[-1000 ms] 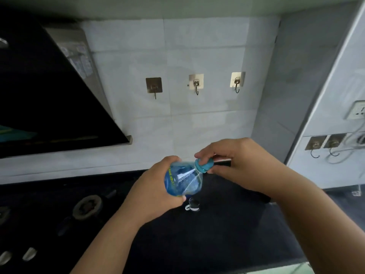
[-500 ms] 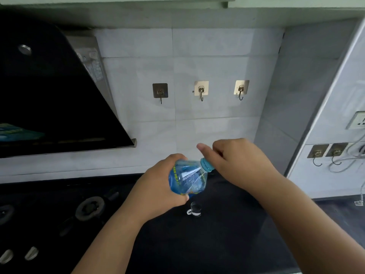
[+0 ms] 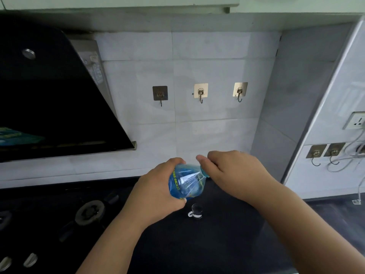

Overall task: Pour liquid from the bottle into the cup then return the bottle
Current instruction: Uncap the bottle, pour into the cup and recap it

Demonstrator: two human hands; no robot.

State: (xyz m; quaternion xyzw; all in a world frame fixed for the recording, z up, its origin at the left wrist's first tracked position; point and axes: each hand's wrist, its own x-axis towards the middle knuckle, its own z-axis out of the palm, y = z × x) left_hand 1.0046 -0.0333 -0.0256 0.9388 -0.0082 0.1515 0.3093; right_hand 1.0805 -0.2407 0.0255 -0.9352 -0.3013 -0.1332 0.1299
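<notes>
1. Blue see-through plastic bottle (image 3: pixel 186 181) sits in the left hand (image 3: pixel 158 191), held up in the air above the black worktop (image 3: pixel 227 234).
2. The left hand's fingers (image 3: pixel 173 162) are curled round the fat part of the bottle, with the thumb under it and the other fingers over the top.
3. The bottle is tipped, with its neck pointing up and to the right.
4. The right hand (image 3: pixel 235 173) is at the neck of the bottle. Its fingers (image 3: pixel 203 160) are bent and close together, wrapped over the blue cap (image 3: pixel 204 172). Only a small bit of the cap shows under them.
5. I cannot tell if the cap is tight or loose.
6. A small clear glass cup with a handle (image 3: pixel 195 211) stands upright on the worktop. It is just under the bottle and not touching it or either hand.
7. A black gas stove (image 3: pixel 88 212) with a round burner is on the left part of the worktop, near the cup.
8. A black slanted cooker hood (image 3: pixel 49 105) hangs over the stove.
9. Three small metal hooks (image 3: pixel 200 92) are stuck in a row on the white tiled wall (image 3: pixel 207 135) behind the hands.
10. A white wall socket (image 3: pixel 357 120) and white cables (image 3: pixel 351 157) are far off to the right.
</notes>
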